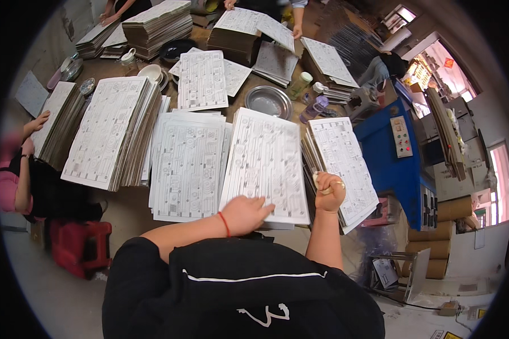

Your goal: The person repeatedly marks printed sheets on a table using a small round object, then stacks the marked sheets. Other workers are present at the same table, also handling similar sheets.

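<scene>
My left hand, with a red string round its wrist, rests with outstretched fingers on the near edge of a white printed sheet. That sheet tops a pile straight in front of me. My right hand is closed in a fist beside it, over the near left edge of a thick stack of printed sheets. Something pale yellowish shows at its fingers; I cannot make out what it is. Left of my left hand lies another pile of printed sheets, its edges uneven.
Tall sheet stacks stand to the left. A round metal dish and bottles sit beyond the piles. Co-workers' hands touch stacks at the left and far side. A blue machine stands right, a red stool lower left.
</scene>
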Available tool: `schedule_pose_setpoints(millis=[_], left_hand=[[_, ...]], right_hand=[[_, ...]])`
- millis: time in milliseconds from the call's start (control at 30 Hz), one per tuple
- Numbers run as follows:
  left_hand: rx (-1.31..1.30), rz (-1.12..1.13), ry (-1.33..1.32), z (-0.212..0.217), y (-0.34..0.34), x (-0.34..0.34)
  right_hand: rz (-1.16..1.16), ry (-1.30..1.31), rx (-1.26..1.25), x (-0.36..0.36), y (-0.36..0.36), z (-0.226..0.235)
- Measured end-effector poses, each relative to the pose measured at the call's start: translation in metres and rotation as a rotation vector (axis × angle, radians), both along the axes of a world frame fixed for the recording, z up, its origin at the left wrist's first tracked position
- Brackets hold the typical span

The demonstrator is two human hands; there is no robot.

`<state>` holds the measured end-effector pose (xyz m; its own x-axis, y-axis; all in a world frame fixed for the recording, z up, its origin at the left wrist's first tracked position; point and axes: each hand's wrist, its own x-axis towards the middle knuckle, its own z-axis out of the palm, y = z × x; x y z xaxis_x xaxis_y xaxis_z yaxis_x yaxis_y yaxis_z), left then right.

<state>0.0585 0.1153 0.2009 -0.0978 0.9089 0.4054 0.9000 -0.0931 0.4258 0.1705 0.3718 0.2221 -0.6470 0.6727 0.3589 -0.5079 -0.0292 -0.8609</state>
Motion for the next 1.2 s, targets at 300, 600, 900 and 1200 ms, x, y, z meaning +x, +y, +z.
schedule_pose_setpoints(millis=[300,600,900,1200], left_hand=[[0.247,0.661,-0.086,-0.044,-0.141,-0.061],[-0.241,0.709,-0.261,-0.115,-0.132,-0.037],[-0.371,0.048,-0.094,-0.055,0.009,0.001],[-0.456,0.035,-0.043,-0.071,0.012,0.004]], right_hand=[[0.187,-0.117,-0.039,-0.002,-0.022,-0.033],[0.232,-0.182,-0.073,-0.046,-0.029,-0.050],[0.211,-0.171,-0.244,-0.142,0.002,-0.094],[0.274,-0.336,-0.075,-0.137,-0.002,-0.100]])
